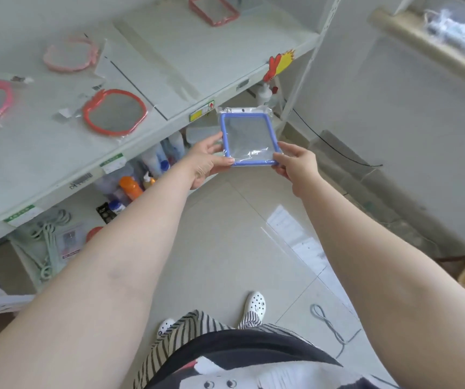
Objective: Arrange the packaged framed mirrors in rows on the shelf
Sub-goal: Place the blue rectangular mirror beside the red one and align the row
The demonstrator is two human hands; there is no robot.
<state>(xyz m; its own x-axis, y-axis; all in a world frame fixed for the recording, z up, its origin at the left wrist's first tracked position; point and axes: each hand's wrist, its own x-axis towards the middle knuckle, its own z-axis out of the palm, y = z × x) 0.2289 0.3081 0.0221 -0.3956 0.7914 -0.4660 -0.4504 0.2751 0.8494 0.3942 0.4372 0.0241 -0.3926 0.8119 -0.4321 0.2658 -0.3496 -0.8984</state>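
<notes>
Orange bottle (130,187) and other bottles on lower shelf left; grey cord (329,324) on tiled floor (225,248) near right; rooster decoration (279,64) far.

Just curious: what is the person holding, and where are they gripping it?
A blue-framed mirror in clear wrapping, held by its two lower corners, left hand and right hand.

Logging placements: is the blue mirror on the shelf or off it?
Off. The blue mirror is held by both hands, left and right, in front of the shelf edge, above the floor.
</notes>
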